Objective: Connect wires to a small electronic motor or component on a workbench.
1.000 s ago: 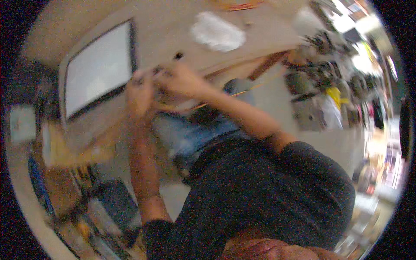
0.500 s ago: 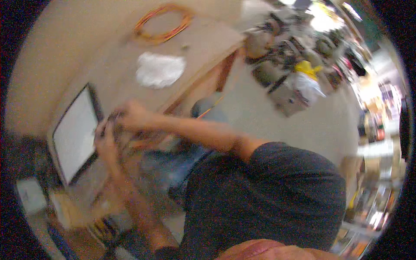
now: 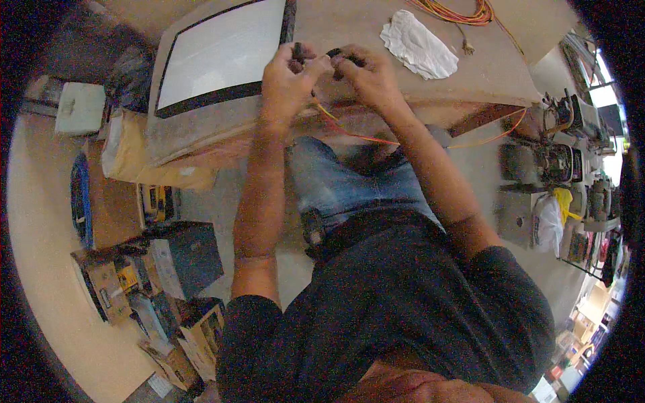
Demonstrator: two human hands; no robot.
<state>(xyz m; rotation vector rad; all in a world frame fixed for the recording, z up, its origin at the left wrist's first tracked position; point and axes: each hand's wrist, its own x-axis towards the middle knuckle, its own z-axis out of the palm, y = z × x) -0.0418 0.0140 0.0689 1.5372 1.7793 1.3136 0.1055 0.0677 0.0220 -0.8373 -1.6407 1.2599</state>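
My left hand (image 3: 289,77) and my right hand (image 3: 366,75) are raised close together over the table's front edge. Each has its fingers closed round something small and dark. A black piece (image 3: 334,52) shows at the fingertips of my right hand; its kind is too small to make out. Below my left fingers a thin red and yellow cable (image 3: 359,137) hangs down, crosses in front of my lap and runs off to the right. Left of my hands, a white panel with a black frame (image 3: 222,57) lies flat on the table.
A crumpled white cloth (image 3: 420,46) and a coil of orange-yellow cable (image 3: 460,12) lie on the brown table (image 3: 349,27) to the right. Cardboard boxes (image 3: 107,292) stand on the floor at left. Grey machines (image 3: 521,163) and a white bag (image 3: 549,221) are at right.
The view has swung round, so the table now lies ahead of me rather than to the left. My hands stay together beside the framed panel, and the hanging cable shows more clearly.
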